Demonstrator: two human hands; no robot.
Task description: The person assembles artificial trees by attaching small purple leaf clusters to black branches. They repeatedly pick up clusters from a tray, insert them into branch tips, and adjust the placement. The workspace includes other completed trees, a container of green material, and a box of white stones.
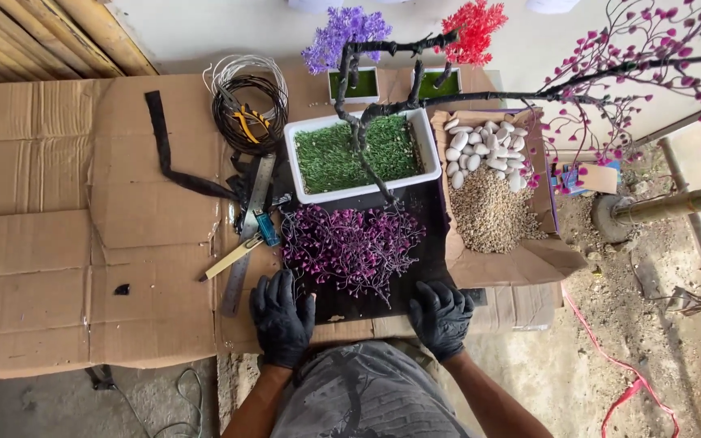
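Both gloved hands rest flat beside the pile of purple blossom sprigs (350, 247)

Left hand (282, 318) and right hand (441, 318) lie open, gripping nothing; sprigs sit between them and the white tray (427, 138); picking 1 sprig for the bare branch (367, 109) seems next.

Both black-gloved hands, left hand (282, 318) and right hand (441, 318), resting flat on dark sheet (367, 302), just below purple twig pile (350, 245). Beyond it, white planter (430, 154) of green turf; pebble box (490, 212) at right.
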